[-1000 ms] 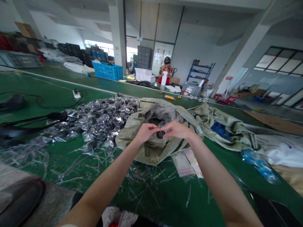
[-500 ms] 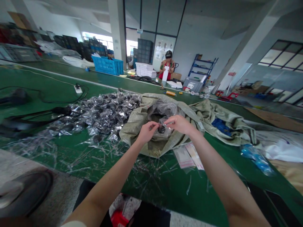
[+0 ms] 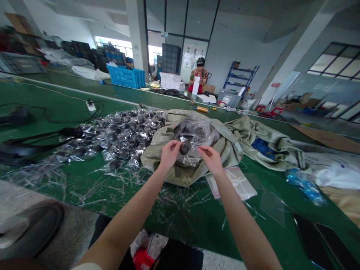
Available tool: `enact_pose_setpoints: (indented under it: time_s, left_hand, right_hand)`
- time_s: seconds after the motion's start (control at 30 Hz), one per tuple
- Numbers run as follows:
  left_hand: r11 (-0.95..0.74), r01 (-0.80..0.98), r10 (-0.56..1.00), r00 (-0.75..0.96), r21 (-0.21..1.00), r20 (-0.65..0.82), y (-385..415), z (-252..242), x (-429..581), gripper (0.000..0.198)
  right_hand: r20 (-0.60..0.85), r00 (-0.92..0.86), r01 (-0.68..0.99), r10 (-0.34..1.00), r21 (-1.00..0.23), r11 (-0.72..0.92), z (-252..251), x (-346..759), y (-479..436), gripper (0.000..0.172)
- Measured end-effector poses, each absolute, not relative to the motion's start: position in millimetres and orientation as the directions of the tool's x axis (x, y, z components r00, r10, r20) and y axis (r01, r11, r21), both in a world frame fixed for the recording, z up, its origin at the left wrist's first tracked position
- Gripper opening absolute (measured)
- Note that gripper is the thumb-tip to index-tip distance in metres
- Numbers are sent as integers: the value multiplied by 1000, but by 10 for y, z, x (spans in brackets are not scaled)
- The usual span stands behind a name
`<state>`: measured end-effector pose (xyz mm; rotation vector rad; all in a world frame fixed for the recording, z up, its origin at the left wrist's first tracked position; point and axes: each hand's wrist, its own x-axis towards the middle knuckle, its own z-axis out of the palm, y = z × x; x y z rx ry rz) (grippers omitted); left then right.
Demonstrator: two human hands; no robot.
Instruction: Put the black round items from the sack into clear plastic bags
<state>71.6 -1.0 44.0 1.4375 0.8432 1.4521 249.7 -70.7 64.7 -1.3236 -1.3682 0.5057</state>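
The left hand (image 3: 169,155) and the right hand (image 3: 210,159) are held up over a big woven sack (image 3: 229,147) on a green table top (image 3: 194,225). Between them is a clear plastic bag (image 3: 195,140) with a dark round thing (image 3: 185,148) inside, and the bag sits at the mouth of the sack. The left fingers and thumb pinch the top edge of the bag. The right fingers are close together and their tips touch the plastic, but I cannot tell if they pinch it. A flat clear bag (image 3: 234,183) lies on the table just beside the right wrist. To the left is a heap of shiny wrapped dark things (image 3: 123,135). Far away, another person (image 3: 198,73) holds up white paper.
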Motion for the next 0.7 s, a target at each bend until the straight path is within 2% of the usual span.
enact_pose_setpoints:
  time_s: [0.17, 0.33, 0.43, 0.57, 0.7]
  left_hand:
    - [-359, -140, 926, 73, 923, 371, -20, 435, 730, 22]
    - [-362, -160, 925, 56, 918, 375, 22, 373, 733, 22]
    - [-394, -96, 913, 74, 914, 401, 17, 322, 749, 18]
    - [-476, 52, 878, 81, 878, 472, -22, 265, 768, 13]
    - [-523, 64, 852, 80, 850, 518, -48, 221, 790, 11]
  right_hand:
    - [419, 213, 448, 883, -845, 293, 583, 2411, -658, 29]
    - [513, 286, 490, 809, -804, 336, 524, 2369, -656, 23]
    - [557, 275, 543, 783, -763, 352, 352, 2333, -644, 21]
    - [490, 392, 430, 779, -846, 315, 76, 2288, -605, 23]
    - [451, 425, 397, 785, -872, 286, -49, 2246, -600, 26]
